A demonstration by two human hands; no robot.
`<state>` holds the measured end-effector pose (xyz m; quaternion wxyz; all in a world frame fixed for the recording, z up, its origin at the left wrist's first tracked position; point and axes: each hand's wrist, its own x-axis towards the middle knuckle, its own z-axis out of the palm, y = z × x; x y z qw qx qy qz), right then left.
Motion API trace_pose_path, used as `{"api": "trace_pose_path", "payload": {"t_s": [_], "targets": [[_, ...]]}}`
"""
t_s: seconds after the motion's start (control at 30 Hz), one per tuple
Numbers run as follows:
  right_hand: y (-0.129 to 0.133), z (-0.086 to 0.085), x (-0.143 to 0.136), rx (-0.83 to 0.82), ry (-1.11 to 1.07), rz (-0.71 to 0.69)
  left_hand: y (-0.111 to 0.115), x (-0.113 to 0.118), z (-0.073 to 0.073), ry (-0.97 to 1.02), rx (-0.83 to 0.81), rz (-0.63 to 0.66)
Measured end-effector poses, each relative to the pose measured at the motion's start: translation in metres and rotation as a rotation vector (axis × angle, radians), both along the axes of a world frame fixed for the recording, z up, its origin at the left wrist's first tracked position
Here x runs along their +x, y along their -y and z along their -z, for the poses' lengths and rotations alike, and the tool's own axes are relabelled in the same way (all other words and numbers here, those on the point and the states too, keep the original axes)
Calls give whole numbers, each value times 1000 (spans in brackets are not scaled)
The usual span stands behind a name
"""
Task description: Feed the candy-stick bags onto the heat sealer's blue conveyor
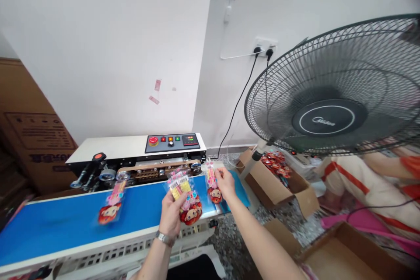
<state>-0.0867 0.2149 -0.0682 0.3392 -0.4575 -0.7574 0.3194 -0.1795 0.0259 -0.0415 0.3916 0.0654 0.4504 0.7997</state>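
Note:
Several clear packets (190, 211) with pink and yellow print and a red-haired cartoon face are fanned out in my left hand (171, 213), its thumb pressed on top. My right hand (225, 183) pinches one more such packet (214, 187) at its edge, over the right end of the blue belt. Another packet (110, 208) lies on the blue belt (141, 208) further left, its top end by the rollers of the sealing machine (114, 145). My two hands are apart.
A large fan (323, 118) stands at the right. Below it an open carton (269, 188) holds many red packets. Another open carton (348, 253) is at the lower right, near a seated person's legs (357, 188). Stacked cartons (33, 127) are at the left.

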Motion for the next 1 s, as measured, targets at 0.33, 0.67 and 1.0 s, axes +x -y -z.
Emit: {"api": "trace_pose_path", "payload": {"t_s": [0.33,0.67,1.0], "targets": [[30,-15,6,-100,-288,-87,4,2,-7,-56,45,114],[84,-54,30,-375,-558,-437,9,15,-17,-53,165,369],[73,-88,32,-116,-248,-598,14,13,-17,37,208,414]]}}
